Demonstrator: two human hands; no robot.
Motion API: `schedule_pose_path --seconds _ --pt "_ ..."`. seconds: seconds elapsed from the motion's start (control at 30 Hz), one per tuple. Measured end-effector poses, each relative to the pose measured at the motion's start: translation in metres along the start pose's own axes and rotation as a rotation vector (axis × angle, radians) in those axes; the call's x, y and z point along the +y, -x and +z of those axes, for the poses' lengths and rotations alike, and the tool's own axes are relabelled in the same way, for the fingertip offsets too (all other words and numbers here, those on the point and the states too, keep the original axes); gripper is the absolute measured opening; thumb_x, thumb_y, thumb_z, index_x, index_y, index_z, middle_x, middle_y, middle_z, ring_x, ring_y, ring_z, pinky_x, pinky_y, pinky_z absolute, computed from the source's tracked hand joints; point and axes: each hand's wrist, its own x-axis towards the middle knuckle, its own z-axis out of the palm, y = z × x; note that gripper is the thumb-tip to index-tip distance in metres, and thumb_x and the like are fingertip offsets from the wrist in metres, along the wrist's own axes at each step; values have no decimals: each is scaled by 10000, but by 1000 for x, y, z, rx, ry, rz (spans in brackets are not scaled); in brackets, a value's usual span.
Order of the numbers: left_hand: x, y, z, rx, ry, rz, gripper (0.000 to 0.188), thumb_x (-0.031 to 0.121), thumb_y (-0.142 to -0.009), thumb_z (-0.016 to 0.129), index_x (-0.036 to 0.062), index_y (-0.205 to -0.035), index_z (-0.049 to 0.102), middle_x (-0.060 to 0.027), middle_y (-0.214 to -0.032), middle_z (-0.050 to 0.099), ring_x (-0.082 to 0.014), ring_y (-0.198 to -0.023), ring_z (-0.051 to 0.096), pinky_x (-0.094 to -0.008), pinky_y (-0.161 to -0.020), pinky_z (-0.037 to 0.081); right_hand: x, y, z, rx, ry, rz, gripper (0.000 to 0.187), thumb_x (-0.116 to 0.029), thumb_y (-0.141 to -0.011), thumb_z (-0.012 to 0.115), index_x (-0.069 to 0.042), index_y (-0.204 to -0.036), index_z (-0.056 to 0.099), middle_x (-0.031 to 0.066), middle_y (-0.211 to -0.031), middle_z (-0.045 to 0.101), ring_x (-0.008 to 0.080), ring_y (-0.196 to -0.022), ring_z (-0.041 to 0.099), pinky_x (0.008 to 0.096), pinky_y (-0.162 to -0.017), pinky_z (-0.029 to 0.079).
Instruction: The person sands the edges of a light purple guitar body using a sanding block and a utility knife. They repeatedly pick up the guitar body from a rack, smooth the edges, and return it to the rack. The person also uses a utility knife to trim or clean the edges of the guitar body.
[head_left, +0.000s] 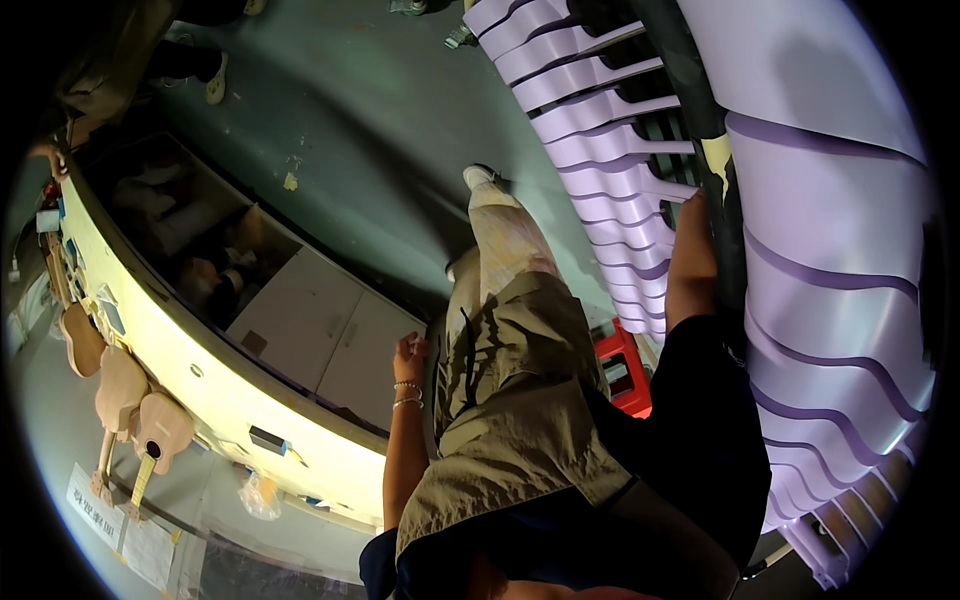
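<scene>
My left hand (410,350) hangs beside my thigh near a white cabinet door (340,330). Its fingers are loosely bent and a little apart, with nothing visible in them; bracelets circle the wrist. On my other side, my right forearm reaches up along a tall stack of nested lilac plastic chairs (640,190). My right hand (697,207) is at the stack, next to a dark upright strip with a pale yellow patch (718,160). The fingers of that hand are hidden, so their grip does not show.
A curved yellow-topped counter (210,375) runs along the left, with open shelves (200,230) underneath. Unpainted small guitars (120,385) stand beyond it. A red plastic stool (625,370) is beside the chairs. Another person's shoe (216,80) is on the green floor at upper left.
</scene>
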Motion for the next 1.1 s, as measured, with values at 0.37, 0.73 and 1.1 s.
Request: schedule_pose_path --seconds 0.37,0.73,1.1 --pt "6 -7 6 -5 151 53 344 204 -892 534 -16 -1152 485 -99 -912 634 -183 -787 647 -251 -634 459 49 114 28 295 209 -295 508 -402 -716 651 -20 -1044 584 200 -1045 603 308 -979 576 345 -849 450" --pt "82 20 0 96 -202 387 431 266 -795 633 56 -1140 484 -160 -904 638 -300 -853 622 -381 -759 491 -16 336 -6 -98 484 -886 340 -220 -633 710 32 -837 607 185 -785 644 353 -752 633 407 -673 504" --pt "197 101 -16 388 531 1159 392 185 -733 666 -15 -1041 527 -185 -1016 559 -330 -946 535 -365 -858 423 -102 721 -4 -1042 438 -2096 672 -513 -571 726 27 -933 553 151 -839 575 290 -829 551 503 -1045 212"
